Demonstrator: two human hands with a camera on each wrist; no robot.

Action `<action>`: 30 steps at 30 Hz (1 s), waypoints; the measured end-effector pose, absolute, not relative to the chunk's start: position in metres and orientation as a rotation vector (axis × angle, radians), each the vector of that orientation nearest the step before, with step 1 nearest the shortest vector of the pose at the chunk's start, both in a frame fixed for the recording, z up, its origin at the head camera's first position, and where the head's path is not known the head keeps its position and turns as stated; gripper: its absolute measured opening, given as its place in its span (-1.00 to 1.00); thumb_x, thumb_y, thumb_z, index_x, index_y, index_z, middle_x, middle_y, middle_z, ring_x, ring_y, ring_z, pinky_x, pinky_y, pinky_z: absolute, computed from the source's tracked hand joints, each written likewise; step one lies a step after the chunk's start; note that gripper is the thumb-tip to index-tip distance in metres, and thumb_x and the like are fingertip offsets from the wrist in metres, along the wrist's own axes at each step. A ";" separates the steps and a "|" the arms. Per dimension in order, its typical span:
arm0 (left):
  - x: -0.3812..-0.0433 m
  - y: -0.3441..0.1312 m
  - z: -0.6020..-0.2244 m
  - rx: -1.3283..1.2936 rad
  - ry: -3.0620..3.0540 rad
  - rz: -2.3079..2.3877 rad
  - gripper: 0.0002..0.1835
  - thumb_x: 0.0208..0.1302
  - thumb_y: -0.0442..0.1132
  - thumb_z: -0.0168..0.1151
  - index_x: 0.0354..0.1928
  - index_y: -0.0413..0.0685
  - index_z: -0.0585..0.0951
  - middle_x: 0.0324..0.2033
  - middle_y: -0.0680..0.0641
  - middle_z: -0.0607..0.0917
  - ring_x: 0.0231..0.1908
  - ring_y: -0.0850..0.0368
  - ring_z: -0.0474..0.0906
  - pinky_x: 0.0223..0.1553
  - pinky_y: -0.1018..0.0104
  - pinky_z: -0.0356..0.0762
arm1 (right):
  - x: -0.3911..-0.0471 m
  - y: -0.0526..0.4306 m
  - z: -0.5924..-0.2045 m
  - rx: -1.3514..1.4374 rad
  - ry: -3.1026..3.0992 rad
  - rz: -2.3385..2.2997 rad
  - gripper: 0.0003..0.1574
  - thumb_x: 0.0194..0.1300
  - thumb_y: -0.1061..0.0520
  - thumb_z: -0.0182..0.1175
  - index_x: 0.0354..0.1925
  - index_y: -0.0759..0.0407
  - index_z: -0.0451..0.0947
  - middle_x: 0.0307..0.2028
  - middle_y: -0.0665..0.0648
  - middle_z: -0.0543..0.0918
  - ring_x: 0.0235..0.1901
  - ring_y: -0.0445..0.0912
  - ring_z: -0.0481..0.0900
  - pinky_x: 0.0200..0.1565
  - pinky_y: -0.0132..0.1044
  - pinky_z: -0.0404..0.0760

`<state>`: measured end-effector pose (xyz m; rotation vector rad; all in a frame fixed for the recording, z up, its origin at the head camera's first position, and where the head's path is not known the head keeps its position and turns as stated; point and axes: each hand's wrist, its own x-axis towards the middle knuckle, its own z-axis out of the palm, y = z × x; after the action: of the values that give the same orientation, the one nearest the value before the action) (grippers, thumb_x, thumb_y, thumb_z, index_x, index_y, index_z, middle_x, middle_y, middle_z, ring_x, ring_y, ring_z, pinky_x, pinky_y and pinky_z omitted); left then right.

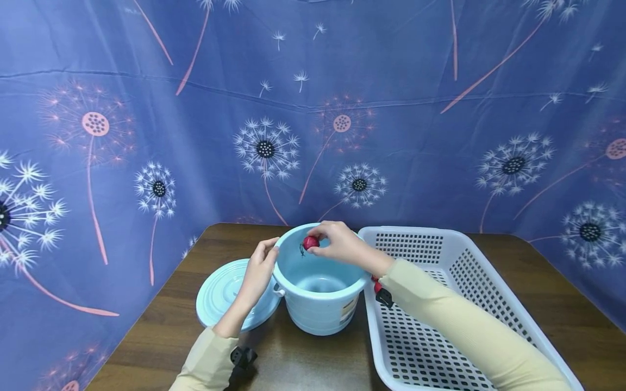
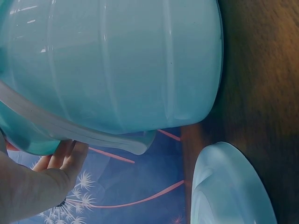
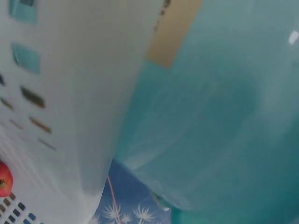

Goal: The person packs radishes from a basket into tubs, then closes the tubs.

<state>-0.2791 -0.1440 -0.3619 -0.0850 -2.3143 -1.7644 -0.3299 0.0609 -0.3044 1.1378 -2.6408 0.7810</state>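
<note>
A light-blue plastic bucket [image 1: 320, 309] stands upright on the table without its lid. My left hand [image 1: 257, 271] grips its rim on the left side; in the left wrist view the fingers [image 2: 72, 158] lie against the rim near the pale handle [image 2: 93, 133]. Over the bucket's mouth, my right hand [image 1: 339, 244] pinches a small red apple-like ball [image 1: 310, 243] with a thin dark strand hanging from it. Neither this hand nor that ball shows in the right wrist view, where the bucket's wall [image 3: 224, 116] fills much of the frame.
The round blue lid [image 1: 217, 293] lies on the wooden table [image 1: 288, 364] to the bucket's left. Close on the right stands a white perforated basket [image 1: 494, 288], crossed by my right forearm. Another red apple-like ball [image 3: 4, 179] is in it. A dandelion-patterned cloth [image 1: 415, 163] hangs behind.
</note>
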 end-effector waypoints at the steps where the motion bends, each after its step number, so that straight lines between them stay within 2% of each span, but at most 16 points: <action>1: -0.279 -0.143 -0.362 -0.086 -2.314 -1.767 -0.57 0.43 -0.10 -0.11 0.24 -0.12 0.37 0.10 -0.20 0.53 0.12 -0.05 0.45 0.14 0.01 0.38 | -0.330 0.060 -0.305 1.150 -2.646 0.779 -0.58 0.10 0.09 0.35 -0.05 0.21 0.62 -0.21 0.09 0.66 -0.21 -0.14 0.62 -0.13 -0.31 0.60; 6: -0.279 -0.142 -0.360 -0.088 -2.294 -1.768 -0.59 0.43 -0.13 -0.10 0.23 -0.14 0.38 0.08 -0.21 0.55 0.08 -0.05 0.47 0.08 0.06 0.41 | -0.331 0.055 -0.307 1.196 -2.662 0.756 -0.58 0.12 0.08 0.34 -0.04 0.21 0.61 -0.18 0.08 0.67 -0.19 -0.14 0.62 -0.12 -0.31 0.60; 13: -0.278 -0.142 -0.359 -0.080 -2.282 -1.782 -0.60 0.42 -0.15 -0.10 0.22 -0.14 0.38 0.07 -0.21 0.56 0.09 -0.05 0.48 0.11 0.03 0.41 | -0.334 0.050 -0.308 1.206 -2.672 0.716 -0.59 0.12 0.10 0.34 -0.06 0.23 0.61 -0.21 0.10 0.66 -0.21 -0.12 0.62 -0.12 -0.23 0.60; 17: -0.277 -0.142 -0.359 -0.072 -2.283 -1.780 -0.60 0.41 -0.15 -0.09 0.21 -0.14 0.39 0.08 -0.20 0.56 0.09 -0.05 0.49 0.12 0.03 0.42 | -0.336 0.048 -0.310 1.208 -2.687 0.651 -0.59 0.12 0.08 0.34 -0.05 0.22 0.62 -0.21 0.08 0.67 -0.20 -0.13 0.60 -0.14 -0.30 0.58; 30: -0.279 -0.142 -0.362 -0.073 -2.298 -1.761 -0.60 0.43 -0.13 -0.10 0.22 -0.14 0.39 0.08 -0.20 0.56 0.07 -0.05 0.49 0.11 0.03 0.42 | -0.337 0.045 -0.321 1.271 -2.733 0.541 -0.61 0.13 0.12 0.32 -0.07 0.25 0.61 -0.24 0.11 0.64 -0.25 -0.11 0.56 -0.17 -0.32 0.55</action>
<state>-0.2788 -0.1423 -0.3619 -0.0735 -2.2978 -1.7605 -0.3371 0.0447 -0.3209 1.2707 -2.7333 0.5411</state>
